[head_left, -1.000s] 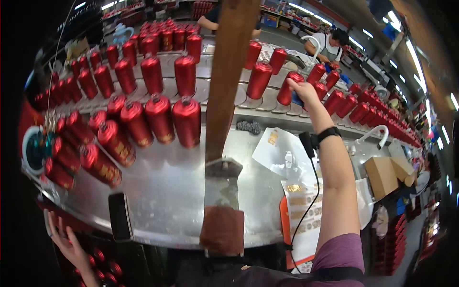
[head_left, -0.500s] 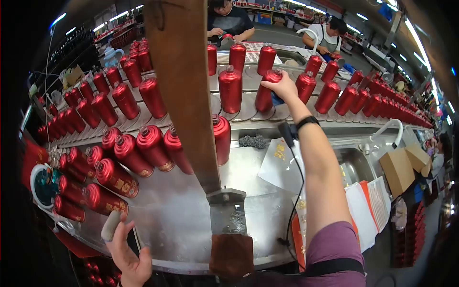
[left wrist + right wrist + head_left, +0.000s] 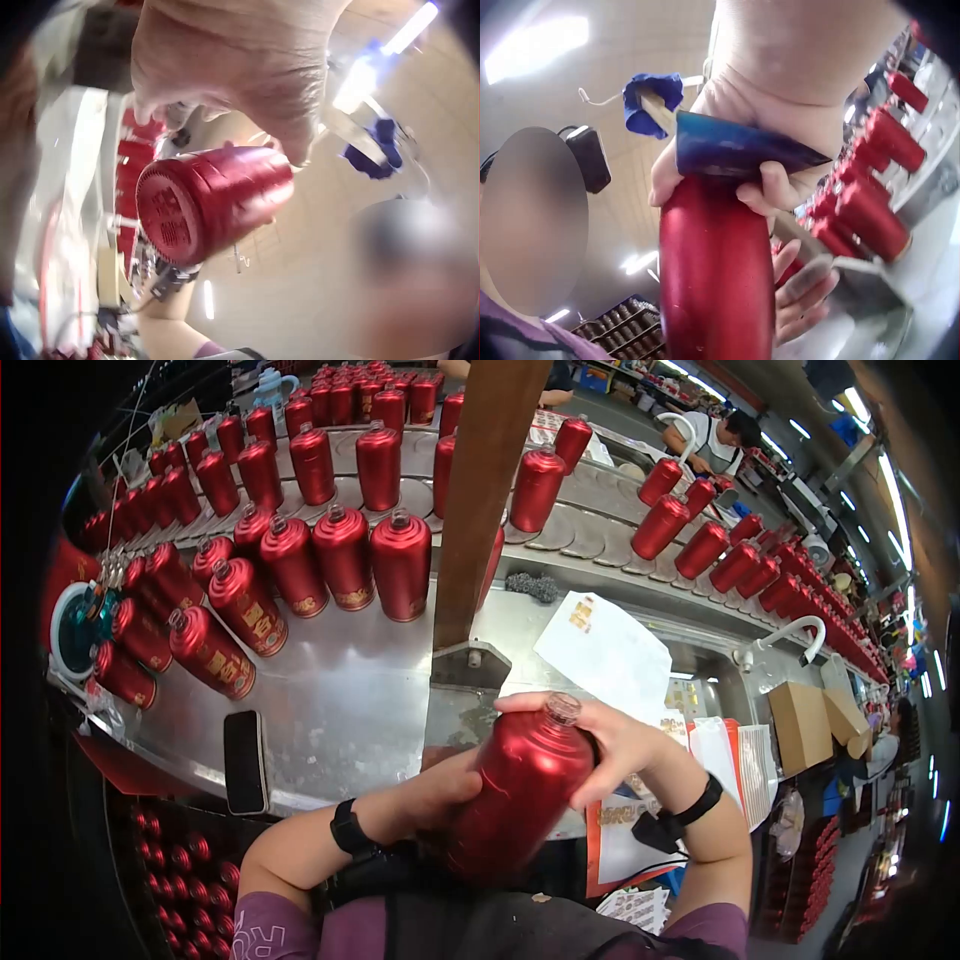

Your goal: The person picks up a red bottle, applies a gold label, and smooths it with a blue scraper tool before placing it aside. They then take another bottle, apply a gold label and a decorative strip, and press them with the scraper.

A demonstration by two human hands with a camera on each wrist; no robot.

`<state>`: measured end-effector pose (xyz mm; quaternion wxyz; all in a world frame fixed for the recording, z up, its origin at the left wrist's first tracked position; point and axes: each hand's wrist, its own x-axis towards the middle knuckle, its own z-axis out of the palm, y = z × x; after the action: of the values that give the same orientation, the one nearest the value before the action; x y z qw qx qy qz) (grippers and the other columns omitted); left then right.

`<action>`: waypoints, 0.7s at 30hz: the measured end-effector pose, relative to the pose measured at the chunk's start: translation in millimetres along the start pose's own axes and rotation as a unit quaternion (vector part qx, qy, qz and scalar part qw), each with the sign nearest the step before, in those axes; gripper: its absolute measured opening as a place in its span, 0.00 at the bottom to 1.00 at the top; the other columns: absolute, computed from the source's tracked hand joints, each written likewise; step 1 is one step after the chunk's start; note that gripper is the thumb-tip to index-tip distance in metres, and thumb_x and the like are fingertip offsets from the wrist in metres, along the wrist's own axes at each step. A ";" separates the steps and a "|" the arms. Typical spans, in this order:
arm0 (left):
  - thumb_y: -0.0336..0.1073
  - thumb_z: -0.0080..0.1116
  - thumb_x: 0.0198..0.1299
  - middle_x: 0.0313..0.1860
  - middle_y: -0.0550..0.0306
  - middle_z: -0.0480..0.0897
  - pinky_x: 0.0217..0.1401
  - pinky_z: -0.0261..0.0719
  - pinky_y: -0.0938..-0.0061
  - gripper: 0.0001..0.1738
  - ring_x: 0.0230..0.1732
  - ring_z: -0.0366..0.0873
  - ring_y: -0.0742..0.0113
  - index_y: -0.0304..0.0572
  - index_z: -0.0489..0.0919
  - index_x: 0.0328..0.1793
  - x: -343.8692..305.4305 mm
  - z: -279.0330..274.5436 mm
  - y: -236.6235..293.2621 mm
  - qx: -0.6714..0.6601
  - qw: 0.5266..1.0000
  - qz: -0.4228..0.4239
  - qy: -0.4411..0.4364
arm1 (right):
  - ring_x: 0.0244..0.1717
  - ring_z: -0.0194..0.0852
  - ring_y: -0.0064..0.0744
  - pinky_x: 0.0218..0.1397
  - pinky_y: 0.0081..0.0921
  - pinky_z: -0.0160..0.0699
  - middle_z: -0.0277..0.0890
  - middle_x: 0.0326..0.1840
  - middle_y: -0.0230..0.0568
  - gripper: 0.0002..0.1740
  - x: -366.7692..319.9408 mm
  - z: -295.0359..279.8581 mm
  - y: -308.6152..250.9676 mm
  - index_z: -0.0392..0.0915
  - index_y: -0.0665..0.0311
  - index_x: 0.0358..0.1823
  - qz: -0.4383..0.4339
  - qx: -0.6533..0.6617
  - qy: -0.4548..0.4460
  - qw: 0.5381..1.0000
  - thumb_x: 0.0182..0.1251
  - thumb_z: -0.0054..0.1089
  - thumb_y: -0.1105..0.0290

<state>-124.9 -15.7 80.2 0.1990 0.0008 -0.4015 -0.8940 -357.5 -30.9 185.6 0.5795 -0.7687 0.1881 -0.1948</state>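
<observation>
A glossy red bottle (image 3: 525,790) with a clear threaded neck is tilted in front of my body. My right hand (image 3: 625,745) grips it around the shoulder, near the neck. Tucked in the same hand is a blue wedge-shaped flat piece, like a scraper (image 3: 735,146). My left hand (image 3: 430,795) is at the bottle's other side, lower down. In the right wrist view its fingers (image 3: 802,300) are extended beside the bottle, one wearing a greyish finger cover. The bottle's base (image 3: 169,217) faces the left wrist camera, uncovered by fingers.
Red bottles with gold print (image 3: 250,605) stand on the metal table at left. A conveyor (image 3: 590,540) carrying more bottles runs behind. A wooden post (image 3: 480,500) rises mid-table. A phone (image 3: 245,760), sticker sheets (image 3: 605,655) and a steel scouring pad (image 3: 532,587) lie about.
My right hand has taken a red bottle off the conveyor and brought it down in front of my body. My left hand has moved from the lower left to the bottle's side.
</observation>
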 end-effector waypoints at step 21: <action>0.47 0.52 0.74 0.54 0.54 0.79 0.55 0.78 0.75 0.29 0.51 0.78 0.72 0.34 0.66 0.71 -13.3 -22.2 7.2 0.195 0.894 0.106 0.388 | 0.34 0.71 0.15 0.39 0.18 0.72 0.83 0.40 0.30 0.25 6.4 -20.2 88.1 0.75 0.61 0.66 0.192 -0.018 0.331 0.924 0.71 0.63 0.61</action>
<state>-106.6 -31.2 68.2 0.4287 0.3438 -0.4563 -0.6999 -368.1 -73.4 106.3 0.4965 -0.6201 0.5168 -0.3192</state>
